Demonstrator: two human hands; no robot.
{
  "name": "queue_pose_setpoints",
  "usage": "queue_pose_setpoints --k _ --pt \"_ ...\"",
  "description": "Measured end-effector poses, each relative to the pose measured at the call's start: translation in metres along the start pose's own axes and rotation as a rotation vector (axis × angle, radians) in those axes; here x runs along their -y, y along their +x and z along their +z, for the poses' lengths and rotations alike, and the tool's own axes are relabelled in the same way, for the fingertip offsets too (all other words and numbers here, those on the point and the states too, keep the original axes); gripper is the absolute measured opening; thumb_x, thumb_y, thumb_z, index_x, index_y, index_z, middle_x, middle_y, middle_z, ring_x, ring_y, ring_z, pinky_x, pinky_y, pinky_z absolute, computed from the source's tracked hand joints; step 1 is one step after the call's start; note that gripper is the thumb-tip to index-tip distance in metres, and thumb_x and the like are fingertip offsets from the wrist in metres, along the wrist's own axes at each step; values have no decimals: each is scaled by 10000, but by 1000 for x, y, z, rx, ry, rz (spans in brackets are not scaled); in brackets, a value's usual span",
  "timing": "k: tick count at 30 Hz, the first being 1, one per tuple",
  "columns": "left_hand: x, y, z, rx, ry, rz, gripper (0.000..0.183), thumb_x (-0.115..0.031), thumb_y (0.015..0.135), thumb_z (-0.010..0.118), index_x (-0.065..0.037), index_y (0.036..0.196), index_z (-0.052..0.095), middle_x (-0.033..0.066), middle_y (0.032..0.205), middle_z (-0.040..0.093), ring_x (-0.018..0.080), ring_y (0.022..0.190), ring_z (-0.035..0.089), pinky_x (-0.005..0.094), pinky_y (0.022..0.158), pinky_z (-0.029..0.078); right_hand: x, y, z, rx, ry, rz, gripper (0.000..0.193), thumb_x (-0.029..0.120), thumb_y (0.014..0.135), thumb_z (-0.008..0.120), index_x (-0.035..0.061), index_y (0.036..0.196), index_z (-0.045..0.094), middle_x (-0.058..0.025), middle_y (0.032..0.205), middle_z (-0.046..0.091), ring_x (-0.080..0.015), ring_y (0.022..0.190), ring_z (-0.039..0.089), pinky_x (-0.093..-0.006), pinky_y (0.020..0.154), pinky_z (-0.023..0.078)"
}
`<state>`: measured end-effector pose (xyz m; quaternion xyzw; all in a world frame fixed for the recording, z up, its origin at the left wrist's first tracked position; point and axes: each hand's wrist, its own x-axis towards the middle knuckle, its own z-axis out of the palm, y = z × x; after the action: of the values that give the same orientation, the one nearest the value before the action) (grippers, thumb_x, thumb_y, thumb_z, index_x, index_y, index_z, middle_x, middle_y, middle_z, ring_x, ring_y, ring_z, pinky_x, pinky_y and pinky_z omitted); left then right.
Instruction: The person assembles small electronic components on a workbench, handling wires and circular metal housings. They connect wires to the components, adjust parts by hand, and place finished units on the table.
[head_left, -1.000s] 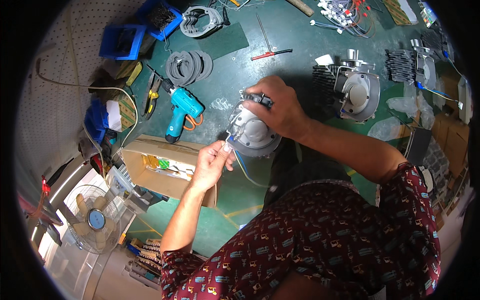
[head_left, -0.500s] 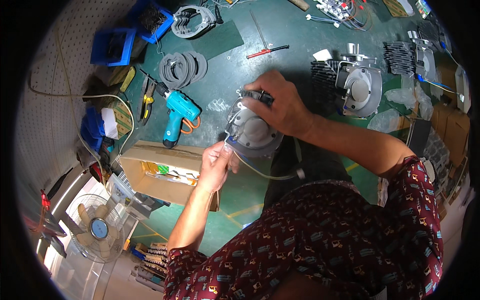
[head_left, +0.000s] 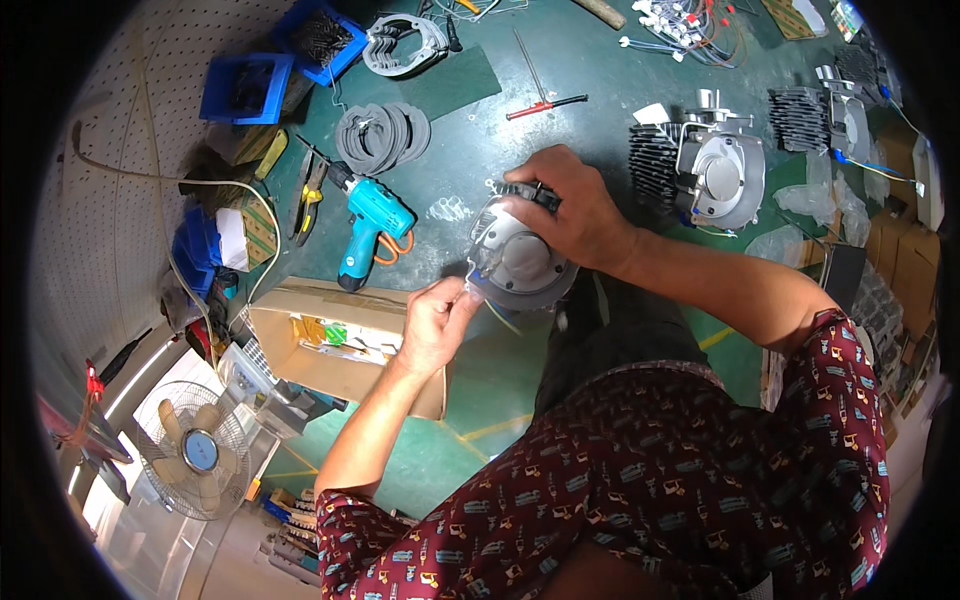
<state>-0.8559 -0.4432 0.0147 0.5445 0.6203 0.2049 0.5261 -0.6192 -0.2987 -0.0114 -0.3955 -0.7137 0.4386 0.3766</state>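
Observation:
A round silver metal housing with dark fins (head_left: 524,262) is held at the near edge of the bench. My right hand (head_left: 580,212) is closed over its top right side, with the thumb and fingers around the dark finned part. My left hand (head_left: 434,325) is pinched at the housing's lower left edge. A thin, pale bent wire (head_left: 470,270) runs down the housing's side into those fingertips. Below the housing hangs a yellowish cable (head_left: 503,318), partly hidden. A teal cordless drill (head_left: 370,225) lies on the bench to the left.
Pliers (head_left: 308,203), grey ring gaskets (head_left: 375,138) and blue bins (head_left: 245,90) lie left. A red-handled screwdriver (head_left: 545,107) lies beyond my hands. Another finned housing (head_left: 722,180) stands right. Below the bench edge is an open cardboard box (head_left: 285,345); a fan (head_left: 200,450) stands lower left.
My left hand has drawn slightly away from the housing, still pinching. The cable's loose end has swung and is now mostly out of sight. The whole view has shifted a little.

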Motion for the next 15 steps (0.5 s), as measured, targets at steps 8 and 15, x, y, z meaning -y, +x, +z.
queue_pose_setpoints --k 8,15 --pt "17 -7 16 225 -1092 -380 321 -323 1098 576 -21 1085 683 51 757 656 129 670 594 287 643 489 3 -1 0 -3 21 1 271 212 857 817 25 1013 697 -142 982 696 -354 940 642 -449 849 520" --pt "-10 0 16 -99 209 122 145 -121 985 684 2 929 632 149 775 631 333 691 630 423 653 535 -3 -1 1 -33 2 -54 261 201 841 814 27 995 694 -150 969 704 -368 936 646 -460 849 522"
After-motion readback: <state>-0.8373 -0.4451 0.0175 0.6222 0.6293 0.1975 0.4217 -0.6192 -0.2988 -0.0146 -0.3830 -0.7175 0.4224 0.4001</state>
